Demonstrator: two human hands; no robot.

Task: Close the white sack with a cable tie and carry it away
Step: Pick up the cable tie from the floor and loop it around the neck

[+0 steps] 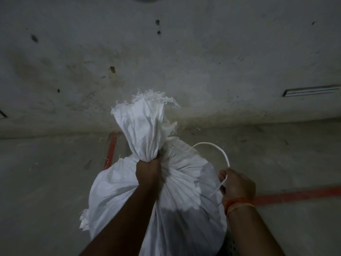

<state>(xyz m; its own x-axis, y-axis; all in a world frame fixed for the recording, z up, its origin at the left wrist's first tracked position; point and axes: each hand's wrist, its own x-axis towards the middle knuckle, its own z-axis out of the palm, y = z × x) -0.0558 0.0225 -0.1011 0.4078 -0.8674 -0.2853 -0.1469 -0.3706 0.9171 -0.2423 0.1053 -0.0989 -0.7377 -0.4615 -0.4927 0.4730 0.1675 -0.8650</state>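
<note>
The left hand is clenched in a fist around the gathered neck of the white sack, with the bunched, frayed mouth of the sack rising straight above the fist and the full, rounded body bulging below and to both sides of it. The right hand, off to the right of the fist and a little lower, is closed on the cable tie, pinching the strap between the fingers. From that hand the white strap arcs up and leftward toward the sack's neck, its far end meeting the fabric just right of the left fist; a thinner tail of the strap hangs below the right fingers. The left forearm runs up from the bottom edge, over the sack's body, to the neck. The right wrist carries an orange thread band. Beneath both hands lies a grey concrete floor with red painted lines, and beyond the sack stands a stained, speckled concrete wall.
</note>
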